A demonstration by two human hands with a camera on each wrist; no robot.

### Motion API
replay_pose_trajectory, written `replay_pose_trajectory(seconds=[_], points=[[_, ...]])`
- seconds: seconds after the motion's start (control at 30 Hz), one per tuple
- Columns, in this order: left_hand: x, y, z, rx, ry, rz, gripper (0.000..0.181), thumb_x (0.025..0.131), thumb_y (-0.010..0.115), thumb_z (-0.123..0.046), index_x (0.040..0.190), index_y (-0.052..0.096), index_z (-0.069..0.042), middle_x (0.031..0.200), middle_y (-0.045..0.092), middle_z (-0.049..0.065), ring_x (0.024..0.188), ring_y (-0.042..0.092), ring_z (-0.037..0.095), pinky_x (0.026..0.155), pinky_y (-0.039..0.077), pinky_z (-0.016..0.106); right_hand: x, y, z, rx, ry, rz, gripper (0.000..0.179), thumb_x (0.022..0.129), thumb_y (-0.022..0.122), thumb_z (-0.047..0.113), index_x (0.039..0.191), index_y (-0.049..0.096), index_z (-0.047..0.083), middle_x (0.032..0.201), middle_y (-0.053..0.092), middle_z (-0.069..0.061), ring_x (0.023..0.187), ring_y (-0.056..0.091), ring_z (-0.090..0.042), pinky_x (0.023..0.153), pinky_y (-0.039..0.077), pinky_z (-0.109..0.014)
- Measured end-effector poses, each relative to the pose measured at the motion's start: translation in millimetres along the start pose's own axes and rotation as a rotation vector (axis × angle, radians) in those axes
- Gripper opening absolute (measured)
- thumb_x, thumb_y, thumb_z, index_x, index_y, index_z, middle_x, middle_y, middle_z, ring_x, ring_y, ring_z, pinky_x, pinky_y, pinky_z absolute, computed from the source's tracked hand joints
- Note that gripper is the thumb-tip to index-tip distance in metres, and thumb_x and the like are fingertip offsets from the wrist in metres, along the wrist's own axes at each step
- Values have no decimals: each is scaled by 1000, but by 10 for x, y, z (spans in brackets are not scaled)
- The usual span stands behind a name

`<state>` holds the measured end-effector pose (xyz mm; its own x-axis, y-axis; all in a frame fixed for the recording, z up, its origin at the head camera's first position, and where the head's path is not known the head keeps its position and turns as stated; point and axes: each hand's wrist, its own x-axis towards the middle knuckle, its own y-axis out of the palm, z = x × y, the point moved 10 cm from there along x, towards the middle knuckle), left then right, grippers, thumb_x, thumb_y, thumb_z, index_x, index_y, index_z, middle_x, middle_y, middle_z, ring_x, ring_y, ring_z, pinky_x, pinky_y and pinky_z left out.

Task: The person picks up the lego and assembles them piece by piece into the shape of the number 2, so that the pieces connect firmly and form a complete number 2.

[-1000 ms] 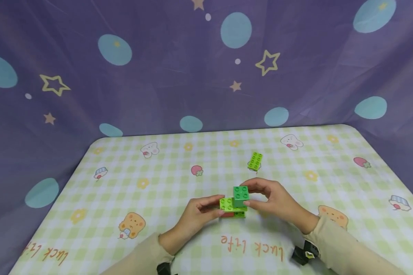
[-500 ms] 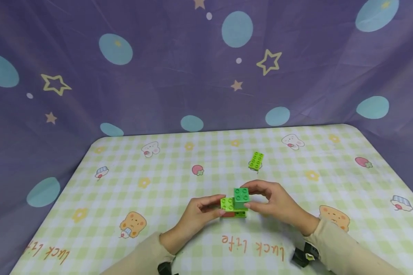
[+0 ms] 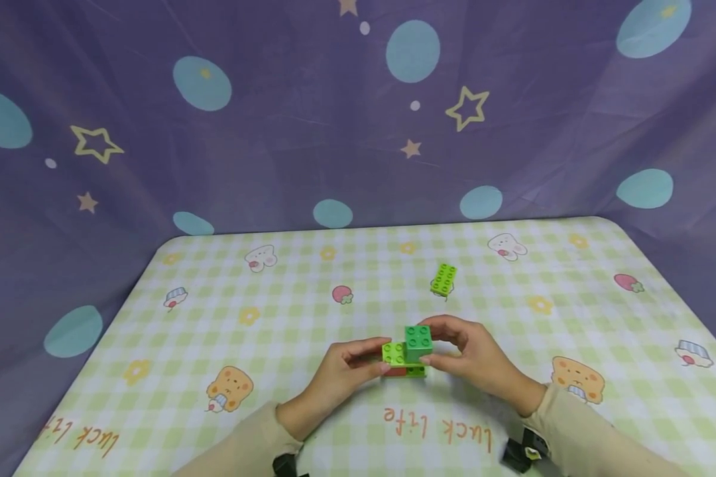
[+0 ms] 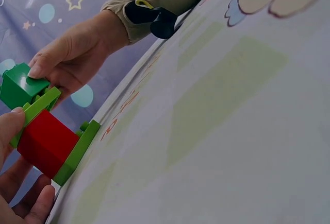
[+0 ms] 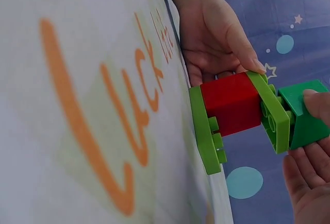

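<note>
A small stack of toy building bricks stands on the table: a light green plate (image 5: 206, 136) at the bottom, a red brick (image 5: 232, 103) on it, and a second light green plate (image 3: 393, 353) on top. My left hand (image 3: 341, 368) pinches the stack's left end, its thumb at the upper plate. Over that plate's right end, a darker green brick (image 3: 418, 343) is pinched between thumb and fingers of my right hand (image 3: 480, 351). In the right wrist view this brick sits slightly tilted, with plate studs showing in the gap.
Another light green plate (image 3: 443, 279) lies studs up on the checked tablecloth (image 3: 286, 285), beyond my right hand. A purple curtain (image 3: 274, 132) hangs behind the table. Black wrist-worn devices (image 3: 525, 450) sit at both cuffs.
My right hand has shifted slightly, its thumb lower on the green brick and its wrist a little nearer me. The left hand and stack stay nearly still.
</note>
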<state>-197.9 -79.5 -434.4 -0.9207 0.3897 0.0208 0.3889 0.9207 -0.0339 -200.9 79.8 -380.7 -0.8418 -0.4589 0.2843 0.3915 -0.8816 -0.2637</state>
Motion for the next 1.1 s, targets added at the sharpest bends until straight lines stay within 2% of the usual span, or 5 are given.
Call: replay_pose_trajectory(seconds=[0.1, 0.3, 0.77, 0.9, 1.1], points=[[-1, 8, -2, -5, 5, 4, 43, 83, 71, -5, 121, 58, 10, 118, 61, 24, 93, 64, 11, 74, 51, 18, -13, 2, 4, -21, -2, 0, 37, 81, 74, 7, 115, 62, 5, 109, 67, -6, 97, 64, -15, 87, 51, -36], [1, 16, 7, -12, 17, 15, 41, 84, 71, -6, 121, 59, 8, 117, 62, 23, 94, 65, 13, 75, 51, 19, -27, 9, 34, -84, -29, 4, 36, 81, 75, 12, 115, 65, 8, 111, 68, -3, 98, 65, -14, 89, 49, -29], [-7, 36, 9, -37, -4, 31, 41, 85, 70, -9, 122, 60, 5, 118, 63, 20, 94, 66, 15, 75, 53, 22, -17, 13, -4, -96, 5, 26, 35, 80, 76, 19, 113, 68, 13, 112, 68, 1, 100, 65, -14, 90, 49, -32], [-6, 21, 15, -19, -5, 22, 41, 84, 70, -8, 121, 60, 6, 117, 63, 21, 93, 66, 15, 75, 53, 22, -4, 8, 16, -139, -7, 36, 35, 80, 76, 21, 113, 68, 11, 113, 68, 0, 102, 64, -14, 90, 50, -32], [3, 5, -7, 3, 19, 8, 40, 84, 70, -7, 120, 60, 6, 115, 63, 23, 90, 65, 13, 73, 52, 21, 9, -10, 35, -174, -5, 40, 37, 80, 76, 24, 114, 68, 11, 113, 68, 0, 104, 63, -13, 91, 48, -26]])
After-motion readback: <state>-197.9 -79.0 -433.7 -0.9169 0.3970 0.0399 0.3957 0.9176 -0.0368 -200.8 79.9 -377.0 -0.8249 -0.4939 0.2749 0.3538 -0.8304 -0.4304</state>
